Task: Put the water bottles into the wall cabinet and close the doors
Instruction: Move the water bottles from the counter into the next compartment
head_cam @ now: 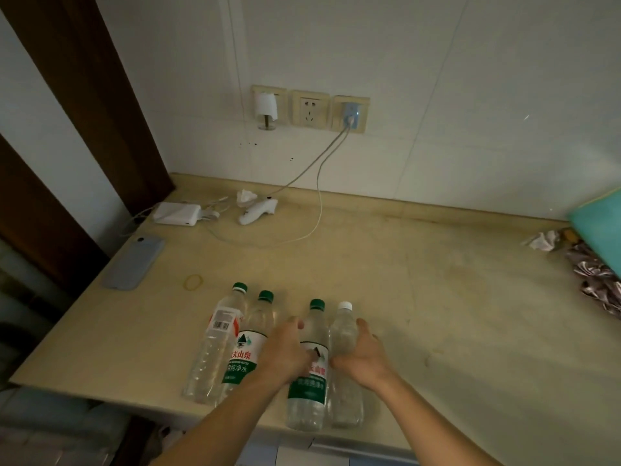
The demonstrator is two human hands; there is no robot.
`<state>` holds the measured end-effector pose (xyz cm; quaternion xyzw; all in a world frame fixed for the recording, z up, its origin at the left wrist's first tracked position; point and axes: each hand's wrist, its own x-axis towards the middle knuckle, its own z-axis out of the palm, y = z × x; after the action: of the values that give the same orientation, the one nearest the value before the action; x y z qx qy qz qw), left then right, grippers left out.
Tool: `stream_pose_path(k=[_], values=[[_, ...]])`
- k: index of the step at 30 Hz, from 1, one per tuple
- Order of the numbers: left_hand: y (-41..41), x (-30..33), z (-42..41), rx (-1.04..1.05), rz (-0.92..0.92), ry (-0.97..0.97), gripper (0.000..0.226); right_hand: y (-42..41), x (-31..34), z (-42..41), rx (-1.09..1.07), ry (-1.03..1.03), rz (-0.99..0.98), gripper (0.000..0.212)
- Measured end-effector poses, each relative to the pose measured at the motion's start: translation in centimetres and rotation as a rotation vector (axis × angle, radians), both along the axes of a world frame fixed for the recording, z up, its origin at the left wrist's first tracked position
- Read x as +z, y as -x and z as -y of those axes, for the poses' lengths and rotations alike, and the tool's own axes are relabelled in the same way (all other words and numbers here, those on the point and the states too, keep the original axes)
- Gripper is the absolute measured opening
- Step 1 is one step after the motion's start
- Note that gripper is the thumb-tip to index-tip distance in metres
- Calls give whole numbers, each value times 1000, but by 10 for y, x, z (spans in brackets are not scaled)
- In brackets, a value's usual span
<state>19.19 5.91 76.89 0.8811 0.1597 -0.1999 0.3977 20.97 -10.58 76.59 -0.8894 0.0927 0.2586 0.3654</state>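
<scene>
Four water bottles stood near the counter's [437, 297] front edge. My left hand [285, 351] gripped the third bottle [307, 395], my right hand [364, 356] the white-capped fourth bottle [344, 398]; bare counter lay rightward.

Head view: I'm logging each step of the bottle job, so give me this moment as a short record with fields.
surface: beige countertop
bottles: four clear plastic water bottles upright near the front edge; three green-capped, one white-capped
left hand: grips the third green-capped bottle
right hand: grips the white-capped bottle
untouched: barcode-label bottle and green-label bottle
also there: blue phone, yellow rubber band, white charger
cabinet: not in view
</scene>
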Motion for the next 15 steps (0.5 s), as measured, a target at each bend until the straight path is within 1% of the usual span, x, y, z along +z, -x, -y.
stream_pose_path(k=[2, 4, 7, 8, 9, 12, 13, 15], values=[[-1, -6, 5, 17, -61, 86, 69, 0, 1, 12, -6, -7, 11, 93], [-2, -10, 10, 16, -101, 148, 70, -1, 0, 22, -21, -10, 9, 92], [-5, -16, 17, 41, -115, 198, 57, -3, 0, 33, -42, -51, -50, 103], [-7, -18, 19, 64, -122, 218, 52, -4, 0, 36, -48, -71, -77, 104], [-8, -20, 20, 82, -129, 235, 49, -5, -1, 38, -55, -91, -99, 97], [-11, -21, 21, 97, -164, 276, 46, -10, -6, 46, -78, -167, -170, 62], [-12, -21, 21, 103, -173, 298, 44, -11, -7, 48, -87, -204, -198, 55], [-14, -20, 20, 110, -180, 354, 39, -11, -9, 51, -123, -270, -236, 56]])
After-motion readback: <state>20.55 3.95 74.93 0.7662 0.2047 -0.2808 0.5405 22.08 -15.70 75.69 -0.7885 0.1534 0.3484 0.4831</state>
